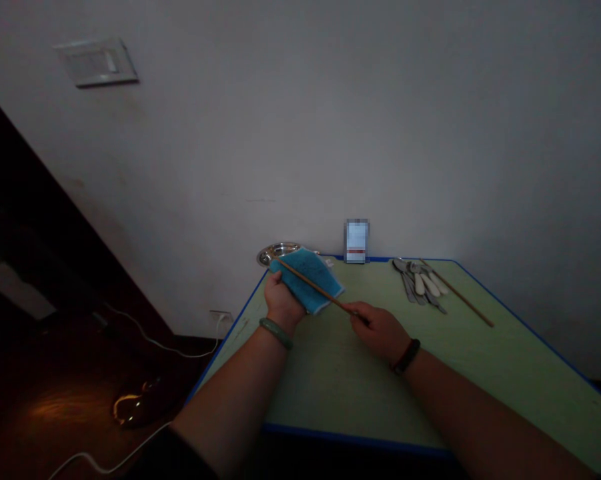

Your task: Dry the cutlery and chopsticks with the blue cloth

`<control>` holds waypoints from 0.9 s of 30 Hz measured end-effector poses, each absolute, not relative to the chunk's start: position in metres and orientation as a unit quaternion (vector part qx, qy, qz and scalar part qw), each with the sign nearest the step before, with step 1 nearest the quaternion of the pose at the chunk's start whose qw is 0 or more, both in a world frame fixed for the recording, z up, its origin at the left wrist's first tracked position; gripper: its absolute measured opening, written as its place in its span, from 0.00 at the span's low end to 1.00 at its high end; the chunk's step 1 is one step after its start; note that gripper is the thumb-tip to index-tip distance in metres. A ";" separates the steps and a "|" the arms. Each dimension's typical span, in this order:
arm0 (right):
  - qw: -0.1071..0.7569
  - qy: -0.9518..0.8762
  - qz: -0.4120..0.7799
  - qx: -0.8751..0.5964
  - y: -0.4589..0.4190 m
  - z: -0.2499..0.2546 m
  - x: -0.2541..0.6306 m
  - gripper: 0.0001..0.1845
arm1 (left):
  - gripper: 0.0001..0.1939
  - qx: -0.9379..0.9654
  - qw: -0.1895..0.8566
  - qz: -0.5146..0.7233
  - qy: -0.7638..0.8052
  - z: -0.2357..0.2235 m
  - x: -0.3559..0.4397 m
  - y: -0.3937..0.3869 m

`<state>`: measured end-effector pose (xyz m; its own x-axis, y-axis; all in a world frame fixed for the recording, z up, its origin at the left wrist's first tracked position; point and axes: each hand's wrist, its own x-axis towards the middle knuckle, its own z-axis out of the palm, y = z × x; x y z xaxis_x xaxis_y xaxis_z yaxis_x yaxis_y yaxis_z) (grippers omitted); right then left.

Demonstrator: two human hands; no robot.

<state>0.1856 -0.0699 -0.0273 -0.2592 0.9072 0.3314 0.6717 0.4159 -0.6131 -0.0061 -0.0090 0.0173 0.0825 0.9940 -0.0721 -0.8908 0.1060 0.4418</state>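
Wooden chopstick [320, 289] slants up-left from the clenched fingers of your right hand [375, 331], across the blue cloth [313, 265] gripped by your left hand [281, 300], near the far-left corner of the tabletop [330, 373].

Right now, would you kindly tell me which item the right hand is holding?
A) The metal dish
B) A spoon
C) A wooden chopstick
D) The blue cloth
C. The right hand pinches the wooden chopstick, which lies across the blue cloth held in the left hand.
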 end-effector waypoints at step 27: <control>0.481 -0.678 0.171 -0.529 -0.064 -0.029 0.200 0.17 | 0.30 0.113 0.677 0.690 0.228 0.024 -0.013 -0.006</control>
<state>0.1999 -0.0637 -0.0292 0.0227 0.8818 0.4711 0.5533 0.3814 -0.7406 -0.0133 -0.0056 0.0243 -0.0566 0.9868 -0.1520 -0.8835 0.0214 0.4679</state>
